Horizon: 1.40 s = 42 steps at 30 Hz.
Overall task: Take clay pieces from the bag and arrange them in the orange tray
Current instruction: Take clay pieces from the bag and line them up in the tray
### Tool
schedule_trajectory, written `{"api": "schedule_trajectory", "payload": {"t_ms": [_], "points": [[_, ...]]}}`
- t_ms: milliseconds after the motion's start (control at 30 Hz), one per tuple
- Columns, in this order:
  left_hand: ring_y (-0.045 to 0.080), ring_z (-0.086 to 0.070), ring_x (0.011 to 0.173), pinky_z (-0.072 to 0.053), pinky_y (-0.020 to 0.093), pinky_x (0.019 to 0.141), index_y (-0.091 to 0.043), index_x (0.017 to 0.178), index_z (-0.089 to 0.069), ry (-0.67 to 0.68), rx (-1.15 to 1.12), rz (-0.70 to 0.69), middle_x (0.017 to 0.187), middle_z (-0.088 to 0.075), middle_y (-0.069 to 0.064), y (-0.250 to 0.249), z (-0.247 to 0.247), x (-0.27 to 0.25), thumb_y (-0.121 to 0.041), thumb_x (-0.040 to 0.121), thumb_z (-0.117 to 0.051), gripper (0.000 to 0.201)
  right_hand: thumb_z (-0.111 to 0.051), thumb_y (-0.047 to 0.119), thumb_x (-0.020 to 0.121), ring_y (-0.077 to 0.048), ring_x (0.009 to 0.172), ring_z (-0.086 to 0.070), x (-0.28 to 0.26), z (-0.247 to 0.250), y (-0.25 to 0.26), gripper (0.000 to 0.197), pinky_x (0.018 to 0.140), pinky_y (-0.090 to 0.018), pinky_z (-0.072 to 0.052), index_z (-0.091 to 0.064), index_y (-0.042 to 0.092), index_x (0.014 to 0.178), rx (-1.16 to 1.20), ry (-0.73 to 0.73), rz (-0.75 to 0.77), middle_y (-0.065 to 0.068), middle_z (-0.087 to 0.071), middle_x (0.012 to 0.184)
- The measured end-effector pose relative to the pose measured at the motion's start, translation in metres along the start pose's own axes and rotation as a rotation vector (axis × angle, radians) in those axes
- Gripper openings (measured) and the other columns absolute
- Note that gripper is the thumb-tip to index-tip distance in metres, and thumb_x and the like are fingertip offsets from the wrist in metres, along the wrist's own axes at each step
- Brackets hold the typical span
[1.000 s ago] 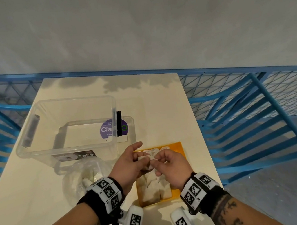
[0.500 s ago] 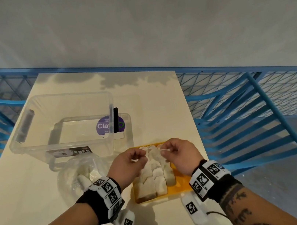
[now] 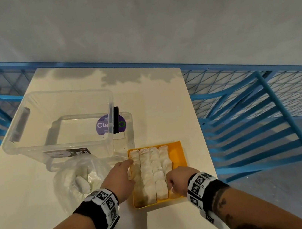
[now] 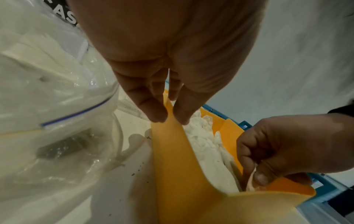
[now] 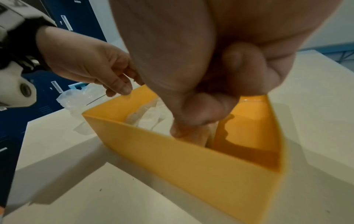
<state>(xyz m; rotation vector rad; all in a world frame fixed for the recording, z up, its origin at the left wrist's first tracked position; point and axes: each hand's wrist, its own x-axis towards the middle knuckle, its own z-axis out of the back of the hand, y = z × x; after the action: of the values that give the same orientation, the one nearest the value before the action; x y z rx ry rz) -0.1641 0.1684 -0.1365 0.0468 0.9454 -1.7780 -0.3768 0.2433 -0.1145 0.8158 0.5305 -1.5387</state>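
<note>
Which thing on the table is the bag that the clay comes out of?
On the cream table, look just in front of the big clear plastic box, left of the orange tray. The bag is the crumpled, see-through one with white pieces inside; everything beside it is rigid.

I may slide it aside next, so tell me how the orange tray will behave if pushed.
The orange tray will probably slide flat rather than tip: it is low, wide and sits on the smooth table. It likely feels weighty, since rows of clay pieces fill most of it. Its thin wall may flex under the left hand.
</note>
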Motion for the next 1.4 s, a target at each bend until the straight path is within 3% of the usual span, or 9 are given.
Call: {"api": "schedule_trajectory", "payload": {"t_ms": [67, 367, 500, 633, 833, 967, 1167, 1300, 1400], "points": [[0.02, -0.048, 0.129, -0.04, 0.028, 0.105, -0.026, 0.147, -0.037, 0.005, 0.006, 0.007, 0.146, -0.045, 0.002, 0.001, 0.0, 0.001, -0.017, 0.086, -0.063, 0.067, -0.057, 0.011, 0.088, -0.023, 0.091, -0.053, 0.006, -0.001, 0.001, 0.022, 0.075, -0.029, -0.042, -0.064, 0.021, 0.106, -0.008, -0.038, -0.019, -0.007, -0.063, 0.116], [0.019, -0.055, 0.12, -0.045, 0.028, 0.101, -0.028, 0.144, -0.041, 0.011, -0.01, 0.01, 0.143, -0.046, 0.0, 0.001, 0.001, 0.002, -0.018, 0.089, -0.062, 0.06, -0.059, 0.016, 0.09, -0.029, 0.107, -0.059, 0.016, -0.007, 0.001, 0.024, 0.086, -0.037, -0.05, -0.061, 0.02, 0.113, -0.016, -0.154, -0.055, -0.008, -0.06, 0.12], [0.006, -0.056, 0.084, -0.042, 0.017, 0.075, -0.033, 0.1, -0.06, -0.095, -0.065, -0.074, 0.11, -0.06, -0.007, 0.006, 0.014, -0.006, -0.018, 0.089, -0.059, 0.019, -0.058, 0.032, 0.091, -0.025, 0.11, -0.058, 0.009, -0.012, 0.0, 0.03, 0.088, -0.035, -0.048, -0.054, 0.022, 0.119, 0.21, -0.27, -0.066, -0.001, -0.056, 0.124], [0.006, -0.056, 0.065, -0.041, 0.018, 0.06, -0.027, 0.081, -0.061, -0.23, -0.202, -0.007, 0.087, -0.065, -0.011, 0.028, 0.042, -0.019, -0.006, 0.083, -0.057, 0.022, -0.052, 0.045, 0.092, -0.016, 0.094, -0.059, -0.003, -0.039, 0.0, 0.017, 0.083, -0.032, -0.049, -0.059, 0.029, 0.096, 0.33, -0.365, 0.069, 0.005, -0.064, 0.102], [0.019, -0.058, 0.079, -0.042, 0.025, 0.071, -0.023, 0.082, -0.063, -0.305, -0.051, 0.238, 0.09, -0.069, 0.001, 0.088, 0.061, -0.022, 0.002, 0.082, -0.05, 0.028, -0.032, 0.078, 0.079, -0.01, 0.091, -0.056, -0.005, -0.09, 0.001, 0.053, 0.084, -0.035, -0.047, -0.06, 0.034, 0.085, 0.372, -0.433, 0.144, 0.015, -0.057, 0.089], [0.023, -0.062, 0.088, -0.045, 0.026, 0.079, -0.018, 0.095, -0.07, -0.161, 0.05, 0.192, 0.1, -0.067, 0.005, 0.096, 0.039, -0.008, -0.018, 0.085, -0.061, 0.014, -0.033, 0.066, 0.083, -0.01, 0.094, -0.055, -0.003, -0.095, 0.0, 0.034, 0.087, -0.039, -0.045, -0.056, 0.04, 0.08, 0.404, -0.429, 0.124, 0.016, -0.055, 0.091], [0.031, -0.047, 0.113, -0.042, 0.043, 0.104, -0.036, 0.124, -0.054, -0.063, 0.256, 0.195, 0.123, -0.045, 0.002, 0.094, 0.009, 0.004, -0.052, 0.074, -0.062, 0.053, -0.034, 0.063, 0.083, -0.013, 0.099, -0.056, -0.006, -0.09, 0.003, 0.047, 0.091, -0.037, -0.043, -0.067, 0.031, 0.094, 0.407, -0.389, 0.088, 0.012, -0.056, 0.096], [0.033, -0.04, 0.12, -0.036, 0.044, 0.107, -0.029, 0.128, -0.045, -0.091, 0.474, 0.18, 0.131, -0.042, 0.005, 0.093, 0.003, 0.002, -0.06, 0.073, -0.061, 0.065, -0.035, 0.062, 0.085, -0.014, 0.1, -0.057, -0.009, -0.09, 0.003, 0.047, 0.09, -0.033, -0.041, -0.067, 0.031, 0.099, 0.388, -0.392, 0.089, 0.015, -0.053, 0.095], [0.031, -0.046, 0.118, -0.037, 0.04, 0.104, -0.022, 0.119, -0.05, -0.093, 0.471, 0.162, 0.124, -0.049, 0.004, 0.09, 0.005, 0.001, -0.054, 0.079, -0.061, 0.053, -0.037, 0.06, 0.087, -0.015, 0.1, -0.056, -0.01, -0.089, 0.005, 0.045, 0.09, -0.032, -0.041, -0.068, 0.03, 0.1, 0.385, -0.394, 0.081, 0.01, -0.057, 0.098]]}}
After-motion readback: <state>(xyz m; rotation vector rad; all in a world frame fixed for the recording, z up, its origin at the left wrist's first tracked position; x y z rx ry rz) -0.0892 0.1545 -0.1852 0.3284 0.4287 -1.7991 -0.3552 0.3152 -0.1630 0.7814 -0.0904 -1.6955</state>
